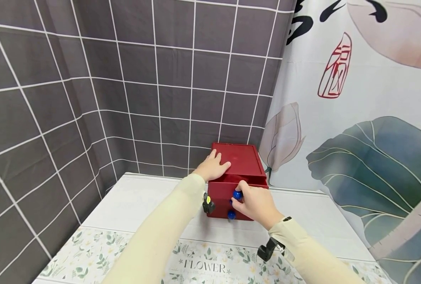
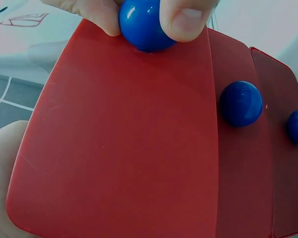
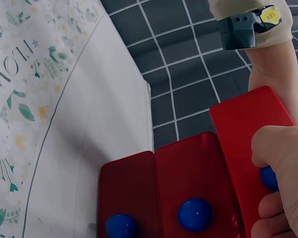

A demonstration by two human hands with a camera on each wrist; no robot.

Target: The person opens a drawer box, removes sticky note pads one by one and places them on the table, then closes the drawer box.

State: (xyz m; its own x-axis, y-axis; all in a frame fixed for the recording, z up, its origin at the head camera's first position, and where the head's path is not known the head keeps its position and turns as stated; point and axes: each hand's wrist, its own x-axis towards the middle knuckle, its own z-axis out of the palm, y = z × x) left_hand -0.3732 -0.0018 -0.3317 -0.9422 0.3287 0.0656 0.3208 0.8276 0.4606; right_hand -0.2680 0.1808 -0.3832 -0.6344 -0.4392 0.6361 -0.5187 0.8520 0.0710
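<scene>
A small red drawer cabinet (image 1: 244,157) with blue ball knobs stands at the back of the table. Its top drawer (image 2: 114,129) is pulled out a little, leaving a gap under the cabinet's top. My right hand (image 1: 258,203) pinches the top drawer's blue knob (image 2: 145,25) between thumb and fingers. On the left part of the cabinet's top rests my left hand (image 1: 212,167), its fingers spread. The middle drawer (image 3: 193,173) and bottom drawer (image 3: 126,186) sit flush, each with its own knob. What the top drawer contains is hidden.
A white cloth with a floral band (image 1: 210,252) reading FLOWER covers the table. Behind and to the left hangs a dark grid-patterned curtain (image 1: 136,79); a white curtain (image 1: 302,118) with painted leaves hangs at the right. Small black devices (image 1: 267,249) are strapped to both wrists.
</scene>
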